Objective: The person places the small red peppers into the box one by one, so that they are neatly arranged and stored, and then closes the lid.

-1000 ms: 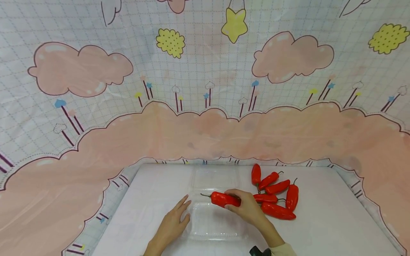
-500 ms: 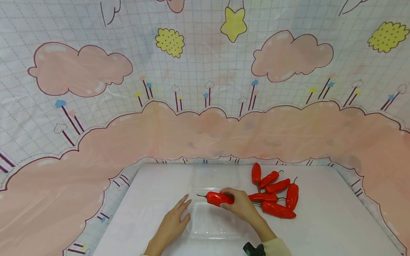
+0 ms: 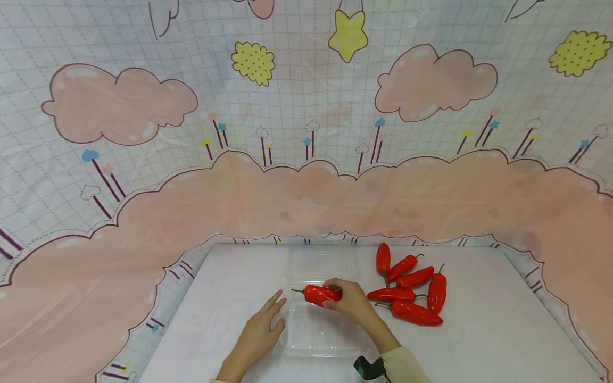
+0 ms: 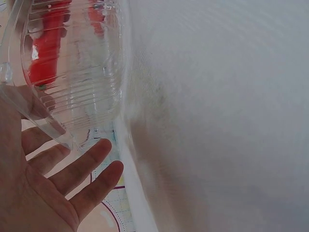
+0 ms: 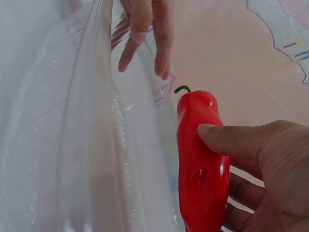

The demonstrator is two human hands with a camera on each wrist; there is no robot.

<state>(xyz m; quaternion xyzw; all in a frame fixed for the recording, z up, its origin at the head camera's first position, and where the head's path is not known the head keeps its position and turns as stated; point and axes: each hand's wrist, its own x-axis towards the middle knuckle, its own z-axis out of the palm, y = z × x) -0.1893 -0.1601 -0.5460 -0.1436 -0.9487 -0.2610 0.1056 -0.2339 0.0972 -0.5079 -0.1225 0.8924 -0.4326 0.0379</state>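
The right grip (image 3: 353, 302), we note, is clamped on a red pepper (image 3: 316, 294) above the clear container (image 3: 323, 355); the left grip (image 3: 258, 334) stands fingers apart at its left edge. We judge the pepper light, firm and slippery (best held mid-body). Its long axis runs crosswise, stem pointing left.

Seven red peppers (image 3: 415, 313) are counted: six laid on one desk (image 3: 488, 319), one held in the right grip (image 3: 353, 301). Two grips are seen in all, the left grip (image 3: 257, 331) included. One clear plastic container (image 3: 325, 340) and one dark device (image 3: 367, 368) are also counted.
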